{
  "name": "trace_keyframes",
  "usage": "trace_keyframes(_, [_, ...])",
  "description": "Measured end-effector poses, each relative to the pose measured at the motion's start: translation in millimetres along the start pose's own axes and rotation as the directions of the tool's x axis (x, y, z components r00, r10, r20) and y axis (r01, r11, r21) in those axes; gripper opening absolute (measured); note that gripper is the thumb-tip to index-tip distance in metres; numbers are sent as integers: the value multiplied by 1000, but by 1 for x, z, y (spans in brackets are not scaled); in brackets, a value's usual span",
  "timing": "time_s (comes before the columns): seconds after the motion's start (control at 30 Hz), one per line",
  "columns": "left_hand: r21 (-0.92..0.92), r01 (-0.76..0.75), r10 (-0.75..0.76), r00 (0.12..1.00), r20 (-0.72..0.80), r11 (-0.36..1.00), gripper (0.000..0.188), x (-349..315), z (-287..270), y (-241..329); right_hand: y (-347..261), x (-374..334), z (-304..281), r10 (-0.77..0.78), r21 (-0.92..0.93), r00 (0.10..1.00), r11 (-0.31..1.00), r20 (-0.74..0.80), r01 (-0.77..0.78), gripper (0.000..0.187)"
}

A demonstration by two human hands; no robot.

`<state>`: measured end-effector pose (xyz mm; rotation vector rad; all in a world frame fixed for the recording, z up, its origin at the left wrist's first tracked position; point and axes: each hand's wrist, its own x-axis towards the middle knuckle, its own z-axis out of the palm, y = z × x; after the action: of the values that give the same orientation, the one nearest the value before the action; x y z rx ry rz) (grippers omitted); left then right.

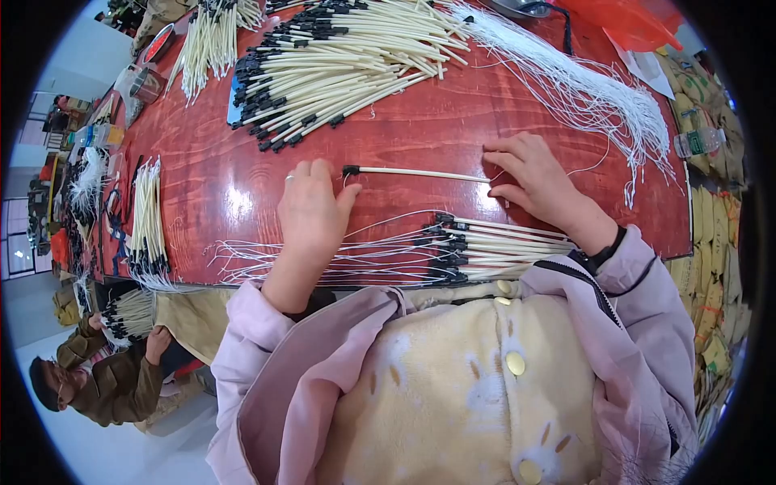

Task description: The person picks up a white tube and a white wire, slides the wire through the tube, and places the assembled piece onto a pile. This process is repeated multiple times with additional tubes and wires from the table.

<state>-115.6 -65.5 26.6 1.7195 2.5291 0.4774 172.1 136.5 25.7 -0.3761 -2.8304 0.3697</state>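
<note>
A single cream rod (424, 172) with a black end piece (350, 170) lies crosswise on the red table between my hands. Just left of the black end, my left hand (314, 208) rests with its thumb apart from its bent fingers. A thin white thread shows near that thumb. Over the rod's right end, my right hand (537, 179) has its fingers stretched out, thumb spread from them; whether the thumb touches the rod I cannot tell. Closer to me, a row of similar rods (501, 246) lies with black ends leftward and white threads (323, 260) trailing left.
A large pile of cream rods (356, 65) with black ends covers the table's far middle. White cords (566, 85) spread at the far right, beside a red plastic bag (638, 24). Another rod bundle (147, 214) lies left. A co-worker (113, 372) sits at the lower left, holding rods.
</note>
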Motion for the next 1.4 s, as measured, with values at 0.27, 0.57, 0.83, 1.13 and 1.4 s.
trace_keyframes(0.27, [2,-72,72,997,18,997,13,-5,24,-9,-15,19,21,-76,-40,993,997,-88,72,17])
trace_keyframes(0.57, [-96,117,-137,961,-240,988,12,-23,-63,-114,4,-32,-52,14,35,996,999,-93,-10,15])
trace_keyframes(0.83, [258,318,-324,946,-23,912,26,-107,-99,-188,-1,-100,-70,129,151,955,973,266,-174,17])
trace_keyframes(1.13, [-349,-130,221,947,233,928,29,-4,-61,40,43,-60,-50,266,-69,959,960,-98,-273,55])
trace_keyframes(1.4, [-361,-559,642,746,173,747,26,65,-4,121,54,-45,-24,395,-273,917,877,-60,-396,59])
